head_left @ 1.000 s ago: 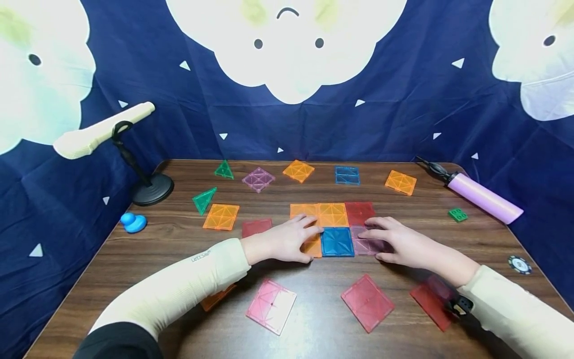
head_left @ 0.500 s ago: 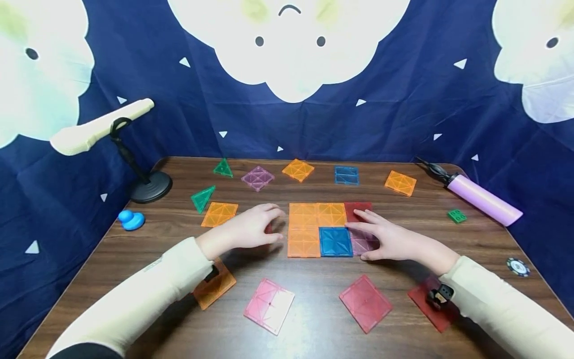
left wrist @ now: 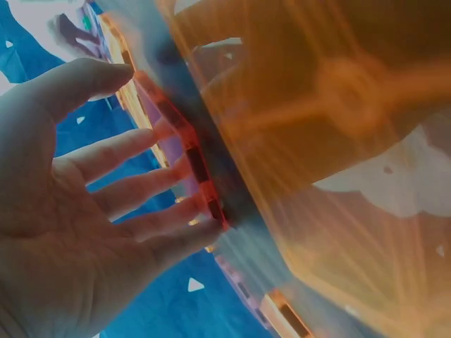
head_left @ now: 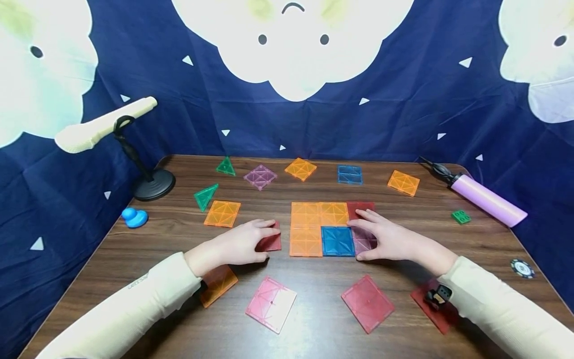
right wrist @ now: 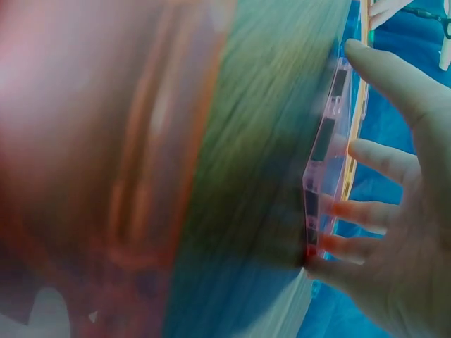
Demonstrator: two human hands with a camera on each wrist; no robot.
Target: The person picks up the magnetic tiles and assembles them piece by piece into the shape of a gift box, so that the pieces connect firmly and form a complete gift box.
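A red square magnetic tile [head_left: 273, 243] lies flat under my left hand [head_left: 239, 243]. The thumb is at its near side and the fingers reach over its far side; in the left wrist view its red edge [left wrist: 184, 137] runs between thumb and little finger. My right hand [head_left: 392, 238] rests over the purple tile [head_left: 362, 241] and the red tile [head_left: 360, 205] at the block's right end, fingers spread and thumb at the near edge. Joined to these are three orange tiles [head_left: 306, 241] and a blue tile [head_left: 337, 241].
Loose tiles surround the block: a pink tile [head_left: 270, 304] and a red tile [head_left: 367, 303] in front, green triangles [head_left: 206, 197] and several squares behind. A black stand [head_left: 153, 184] and blue duck [head_left: 134, 217] are left; a purple pump [head_left: 488, 200], green brick and poker chip right.
My left hand has left the orange tiles and moved left onto the red tile, which now sits slightly nearer the block. My right hand has shifted slightly left over the block's right end.
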